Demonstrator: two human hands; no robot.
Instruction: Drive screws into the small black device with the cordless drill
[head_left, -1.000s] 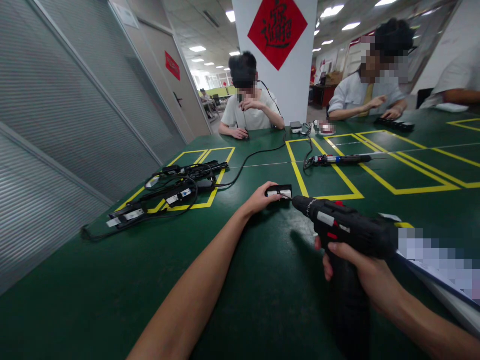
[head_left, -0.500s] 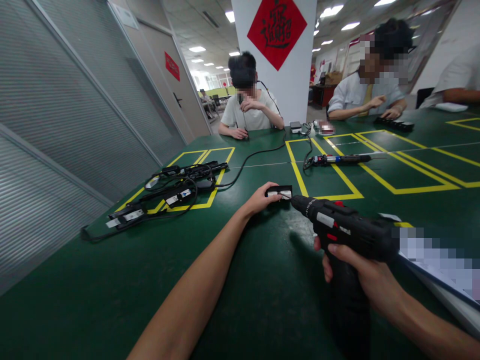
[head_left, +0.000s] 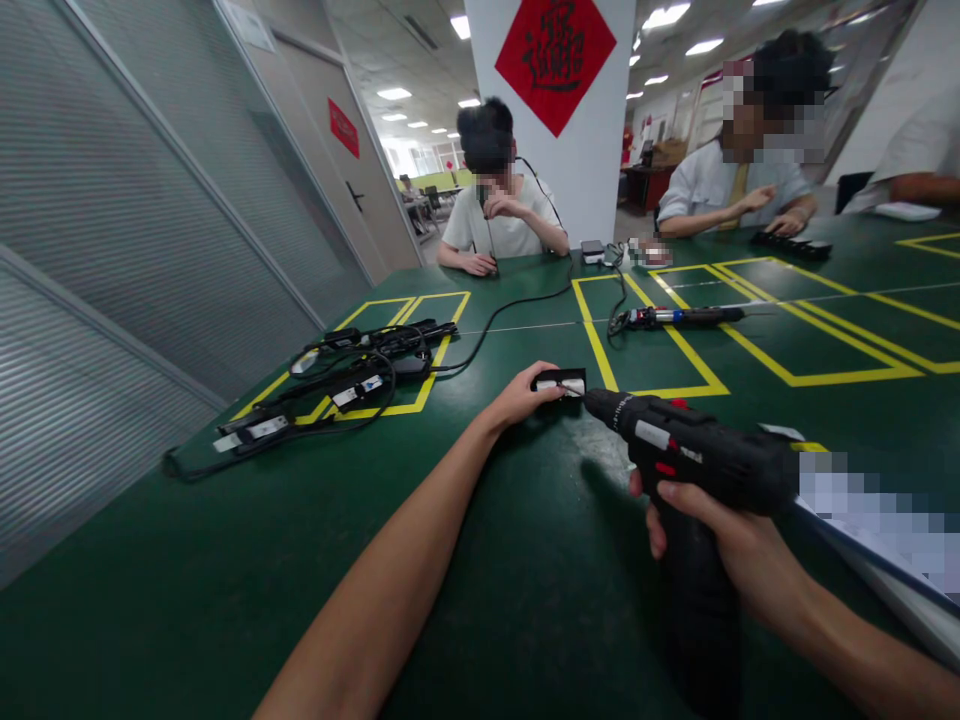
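Note:
My left hand [head_left: 523,396] is closed on the left end of a small black box-like part [head_left: 574,377] with white pieces inside, resting on the green table [head_left: 517,560]. In my right hand [head_left: 716,530] is a black cordless drill [head_left: 697,450] with red marks, my fingers wrapped around its grip. The drill points left, and its thin bit reaches the front of the black part near its right end. Whether the bit touches the part or a screw there is too small to tell.
Black adapters and cables [head_left: 367,370] lie at the left within yellow tape. An electric screwdriver [head_left: 682,317] lies farther back. Papers [head_left: 885,530] lie at the right edge. Two people [head_left: 502,210] [head_left: 739,190] sit across the table, and another person's arm shows at far right.
Almost nothing differs. The whole view has shifted slightly, while both hands, the drill and the black part keep the same positions relative to each other.

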